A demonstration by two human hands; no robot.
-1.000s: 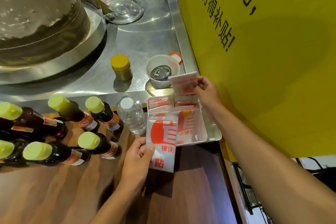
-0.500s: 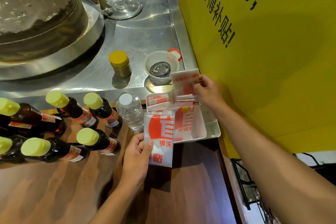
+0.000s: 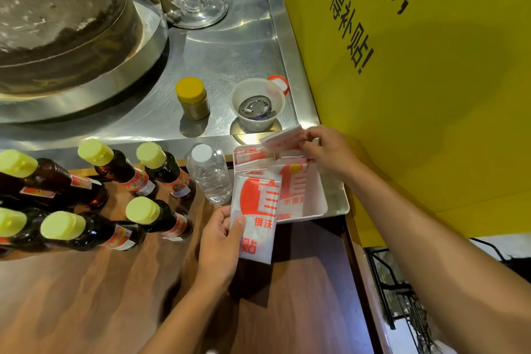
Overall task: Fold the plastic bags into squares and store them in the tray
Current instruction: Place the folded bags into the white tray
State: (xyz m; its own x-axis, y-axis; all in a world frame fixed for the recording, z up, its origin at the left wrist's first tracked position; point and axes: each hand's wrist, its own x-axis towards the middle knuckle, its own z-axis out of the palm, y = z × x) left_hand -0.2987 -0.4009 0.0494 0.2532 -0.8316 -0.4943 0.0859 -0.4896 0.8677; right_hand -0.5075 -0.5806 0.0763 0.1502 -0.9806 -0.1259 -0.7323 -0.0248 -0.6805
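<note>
A white tray (image 3: 319,204) sits at the right end of the wooden counter, on a metal ledge. It holds several folded white-and-red plastic bags (image 3: 296,181). My right hand (image 3: 327,149) pinches a folded square bag (image 3: 283,139) over the tray's far end, tilted nearly flat. My left hand (image 3: 221,244) grips a longer folded bag (image 3: 257,218) with red print by its left edge, at the tray's near left corner.
Several dark bottles with yellow-green caps (image 3: 143,210) lie and stand on the left. A clear water bottle (image 3: 209,175) stands just left of the tray. Behind are a yellow-lidded jar (image 3: 193,98), a white cup (image 3: 257,103), a big pot (image 3: 57,23). A yellow sign (image 3: 416,80) walls the right.
My right hand has lowered the folded square toward the tray's far end and tilted it flatter. My left hand keeps its bag in about the same place.
</note>
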